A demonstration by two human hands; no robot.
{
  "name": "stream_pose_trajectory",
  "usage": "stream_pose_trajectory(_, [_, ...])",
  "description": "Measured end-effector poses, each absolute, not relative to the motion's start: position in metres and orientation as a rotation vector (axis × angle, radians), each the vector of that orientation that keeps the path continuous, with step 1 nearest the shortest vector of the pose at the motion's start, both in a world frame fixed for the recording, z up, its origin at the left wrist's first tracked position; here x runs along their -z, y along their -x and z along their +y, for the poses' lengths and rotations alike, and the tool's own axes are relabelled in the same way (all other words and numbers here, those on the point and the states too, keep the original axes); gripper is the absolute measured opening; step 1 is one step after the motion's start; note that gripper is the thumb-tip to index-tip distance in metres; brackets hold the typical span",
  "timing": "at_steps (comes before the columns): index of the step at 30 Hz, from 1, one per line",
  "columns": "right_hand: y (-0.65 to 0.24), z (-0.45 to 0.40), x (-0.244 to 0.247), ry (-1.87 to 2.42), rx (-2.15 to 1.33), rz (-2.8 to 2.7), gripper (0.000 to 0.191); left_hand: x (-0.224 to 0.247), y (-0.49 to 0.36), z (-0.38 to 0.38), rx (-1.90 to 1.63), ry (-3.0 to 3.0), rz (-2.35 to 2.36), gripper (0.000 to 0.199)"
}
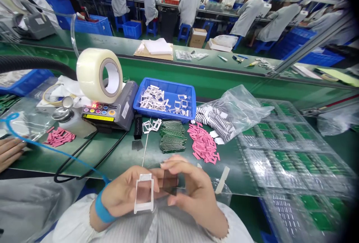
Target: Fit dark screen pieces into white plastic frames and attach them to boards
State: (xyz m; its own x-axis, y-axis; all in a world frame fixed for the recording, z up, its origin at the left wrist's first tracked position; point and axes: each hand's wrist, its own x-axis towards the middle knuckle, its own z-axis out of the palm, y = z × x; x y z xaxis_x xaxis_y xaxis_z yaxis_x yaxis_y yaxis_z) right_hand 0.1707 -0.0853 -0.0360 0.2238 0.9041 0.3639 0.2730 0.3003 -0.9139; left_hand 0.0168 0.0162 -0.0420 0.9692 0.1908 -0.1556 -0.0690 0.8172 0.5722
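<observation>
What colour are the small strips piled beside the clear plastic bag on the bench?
The strips are pink, as the head view shows best.

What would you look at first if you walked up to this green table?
You'd probably spot the hands first: the left hand holds a white plastic frame, and the right hand holds a dark see-through square. Behind them, a big roll of clear tape sits on a tape dispenser, beside a bright blue tray of white frames. A pile of pink pieces also stands out on the green bench.
</observation>
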Motion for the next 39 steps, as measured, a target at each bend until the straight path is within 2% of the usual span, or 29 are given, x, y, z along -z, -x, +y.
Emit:
stream_pose_trajectory(5, [-0.157,-0.082,0.042,0.97,-0.892,-1.086,0.034,0.05,-0.018,0.008,-0.153,-0.489,0.18,0.04])
stream_pose_trajectory(9, [-0.154,-0.082,0.042,0.954,-0.882,-1.12,0.036,0.045,-0.02,0.004,-0.208,-0.467,0.163,0.032])
stream_pose_trajectory(12, [-0.161,-0.087,0.034,1.117,-0.72,-1.196,0.039,0.037,-0.021,0.007,-0.222,-0.587,0.108,0.034])
stream_pose_trajectory(16, [-0.17,-0.092,0.018,1.383,-0.3,-1.338,0.004,0.027,-0.021,0.015,-0.247,-0.958,0.097,0.035])
stream_pose_trajectory(17, [-0.171,-0.092,0.015,1.444,-0.224,-1.384,0.003,0.025,-0.021,0.016,-0.243,-1.015,0.091,0.037])
stream_pose_trajectory(22, [-0.172,-0.091,0.007,1.606,-0.091,-1.485,0.012,0.027,-0.017,0.016,-0.252,-1.201,0.047,0.043])
stream_pose_trajectory(39, [-0.173,-0.089,0.019,1.582,-0.299,-1.452,0.011,0.035,-0.014,0.02,-0.219,-1.321,0.057,0.045])
